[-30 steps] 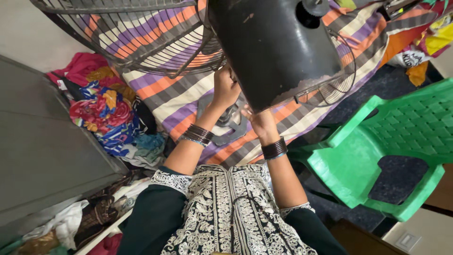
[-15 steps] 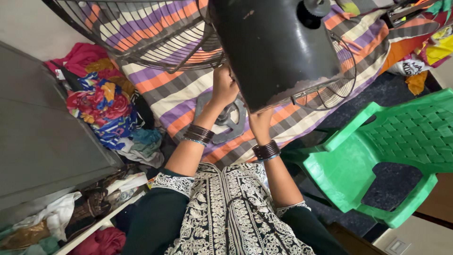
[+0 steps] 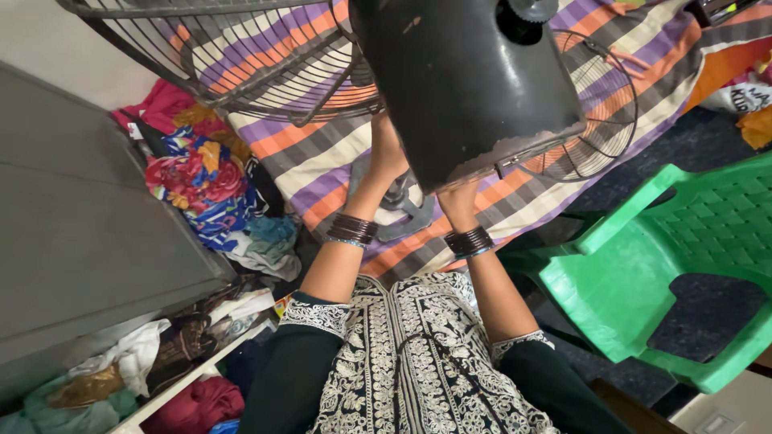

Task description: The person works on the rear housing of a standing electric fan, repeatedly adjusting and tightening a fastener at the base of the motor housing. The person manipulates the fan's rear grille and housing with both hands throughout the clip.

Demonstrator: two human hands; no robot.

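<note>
A black fan motor housing (image 3: 466,80) hangs close in front of me, with a wire grille (image 3: 241,56) at its left and a second wire guard (image 3: 599,112) at its right. My left hand (image 3: 386,153) reaches up under the housing, its fingers hidden behind it. My right hand (image 3: 458,201) is also raised to the housing's lower edge, and its fingers are hidden too. Both wrists wear dark bangles. A grey fan blade (image 3: 406,217) lies on the striped bedsheet (image 3: 322,161) between my forearms.
A green plastic chair (image 3: 667,265) stands at the right. At the left is a grey cupboard door (image 3: 72,241) with shelves of clothes (image 3: 161,362) below it. A heap of colourful clothes (image 3: 201,177) lies beside the bed.
Both hands stay at the underside of the fan housing. The view has shifted a little, showing slightly more of the cupboard shelves.
</note>
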